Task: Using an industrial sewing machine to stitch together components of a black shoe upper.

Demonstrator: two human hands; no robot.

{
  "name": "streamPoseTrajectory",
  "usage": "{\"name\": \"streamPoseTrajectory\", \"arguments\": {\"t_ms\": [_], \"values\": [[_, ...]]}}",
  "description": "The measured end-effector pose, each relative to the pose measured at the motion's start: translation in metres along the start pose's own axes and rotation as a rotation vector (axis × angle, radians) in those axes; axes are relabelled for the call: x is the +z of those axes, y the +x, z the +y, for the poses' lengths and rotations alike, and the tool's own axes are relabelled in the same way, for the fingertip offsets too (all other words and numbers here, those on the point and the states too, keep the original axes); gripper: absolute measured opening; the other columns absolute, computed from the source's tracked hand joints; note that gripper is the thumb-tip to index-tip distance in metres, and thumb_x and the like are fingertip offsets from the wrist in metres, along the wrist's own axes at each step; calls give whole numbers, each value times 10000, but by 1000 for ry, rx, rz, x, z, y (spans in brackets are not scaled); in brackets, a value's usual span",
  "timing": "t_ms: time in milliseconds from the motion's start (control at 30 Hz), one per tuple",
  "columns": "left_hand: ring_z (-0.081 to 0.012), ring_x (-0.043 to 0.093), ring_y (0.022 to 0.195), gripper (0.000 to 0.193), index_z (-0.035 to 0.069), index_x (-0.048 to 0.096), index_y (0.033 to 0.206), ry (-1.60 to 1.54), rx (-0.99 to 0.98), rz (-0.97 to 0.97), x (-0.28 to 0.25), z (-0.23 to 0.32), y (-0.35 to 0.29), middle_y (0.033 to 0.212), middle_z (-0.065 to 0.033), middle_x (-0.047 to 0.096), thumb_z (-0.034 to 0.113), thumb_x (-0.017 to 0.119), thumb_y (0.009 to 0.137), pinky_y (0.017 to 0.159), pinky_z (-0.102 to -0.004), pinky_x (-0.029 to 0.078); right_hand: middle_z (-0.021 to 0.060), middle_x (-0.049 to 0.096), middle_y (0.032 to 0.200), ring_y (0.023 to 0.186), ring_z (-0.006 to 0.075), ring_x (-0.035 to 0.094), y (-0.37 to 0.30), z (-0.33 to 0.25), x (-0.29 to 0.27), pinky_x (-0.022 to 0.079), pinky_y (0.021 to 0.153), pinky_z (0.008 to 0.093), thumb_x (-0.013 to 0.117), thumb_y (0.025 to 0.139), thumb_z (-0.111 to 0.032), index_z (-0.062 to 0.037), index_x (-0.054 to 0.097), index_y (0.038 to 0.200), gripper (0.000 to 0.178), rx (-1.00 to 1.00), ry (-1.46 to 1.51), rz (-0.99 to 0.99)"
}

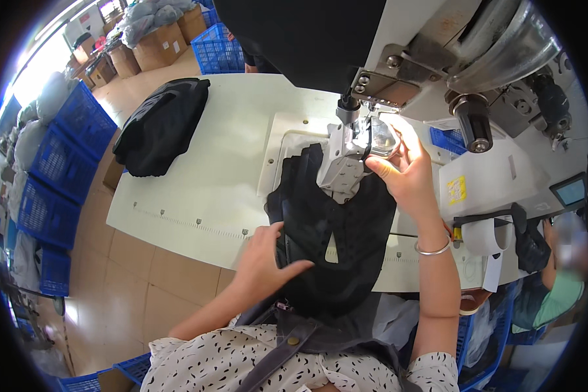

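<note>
A black garment piece (346,228) lies on the white sewing table (196,189), running from the table's front edge up under the machine's presser part (341,166). My left hand (268,258) rests flat on the garment's near left edge, fingers pressing the cloth. My right hand (405,173), a thin silver bangle on its wrist, is raised beside the needle area, fingertips touching the clear guard (382,140) by the presser. The big white sewing machine (451,72) looms over the right half of the table.
A pile of black garments (163,124) sits at the table's far left. Blue plastic crates (65,150) line the floor on the left, and cardboard boxes (157,49) stand at the back. Another person (555,274) sits to the right.
</note>
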State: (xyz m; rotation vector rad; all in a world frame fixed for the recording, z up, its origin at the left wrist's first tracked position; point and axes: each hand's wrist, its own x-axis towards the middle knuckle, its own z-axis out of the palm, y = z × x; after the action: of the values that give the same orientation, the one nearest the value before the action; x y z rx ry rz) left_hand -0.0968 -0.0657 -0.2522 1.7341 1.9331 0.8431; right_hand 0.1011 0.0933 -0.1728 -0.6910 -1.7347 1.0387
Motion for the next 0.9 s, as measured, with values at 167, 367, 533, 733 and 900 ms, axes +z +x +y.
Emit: {"name": "streamPoseTrajectory", "arguments": {"t_ms": [167,367,533,733,900], "values": [[-326,485,939,1018,-67,315,1276,312,209,150,30,7,3,1044,-192,429,478,769,546,762,-355,444,110,519,1131,1036,152,520,-5,0,1,408,913,295,681,743,-54,39,369,1250,603,-26,-56,16],[-307,547,789,1014,-60,233,1315,270,107,16,25,3,14,978,-170,442,427,763,600,645,-340,473,155,534,1102,888,177,573,-78,-2,-16,452,798,274,651,783,-144,2,396,1262,562,166,-577,191],[-293,560,818,927,-21,209,1346,18,-106,-101,25,6,20,885,-142,514,296,756,668,667,-383,457,136,544,1032,701,109,546,-159,23,-10,469,627,243,638,789,-97,12,413,1256,530,641,-511,244],[-166,595,833,670,-41,262,1310,-1017,-144,31,24,9,26,950,-111,607,99,640,775,703,-272,470,110,540,1026,725,83,529,-165,35,12,453,647,188,616,783,-8,47,263,1336,659,494,245,458],[-195,576,945,539,-43,371,1240,-1629,-473,-318,4,4,24,1058,-124,573,13,590,750,850,-314,461,162,465,1261,1122,179,485,-148,18,26,356,963,289,533,815,20,89,266,1326,581,475,526,433]]}}
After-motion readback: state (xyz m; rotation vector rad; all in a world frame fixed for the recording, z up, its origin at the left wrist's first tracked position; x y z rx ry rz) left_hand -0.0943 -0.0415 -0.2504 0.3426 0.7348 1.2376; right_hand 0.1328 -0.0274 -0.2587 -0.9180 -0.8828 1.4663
